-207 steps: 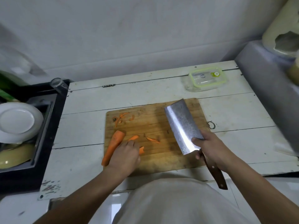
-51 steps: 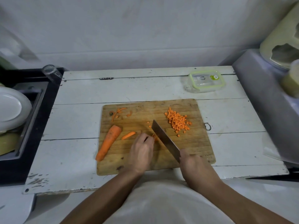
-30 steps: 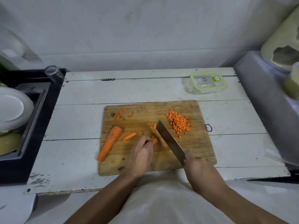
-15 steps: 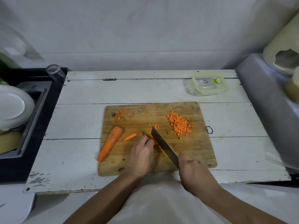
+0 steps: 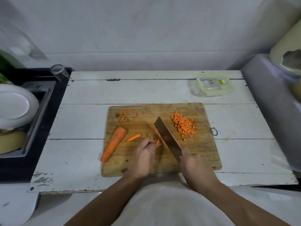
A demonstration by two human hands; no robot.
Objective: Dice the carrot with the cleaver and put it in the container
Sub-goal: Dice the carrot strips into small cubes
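Note:
A wooden cutting board [image 5: 202,154] lies on the white table. My right hand [image 5: 193,167] grips the cleaver [image 5: 167,138] by its hidden handle, blade edge down on the board. My left hand [image 5: 143,155] pinches a few carrot strips [image 5: 157,142] just left of the blade, fingers curled. A pile of carrot dice [image 5: 184,125] sits at the board's upper right. A large carrot piece [image 5: 114,144] lies at the left edge, a thin sliver [image 5: 133,137] beside it. The container [image 5: 214,85], clear with a green-rimmed lid on, stands at the table's back right.
Carrot peelings [image 5: 124,115] lie at the board's top left. A black sink [image 5: 29,111] on the left holds a white plate [image 5: 14,106] and a yellowish dish; a glass [image 5: 58,72] lies on its rim. A grey appliance [image 5: 273,101] borders the table's right side.
The dice pile appeared on the board since the earliest frame. Over the last second the cleaver has kept chopping beside my left hand's fingertips, which edged slightly toward me along the strips.

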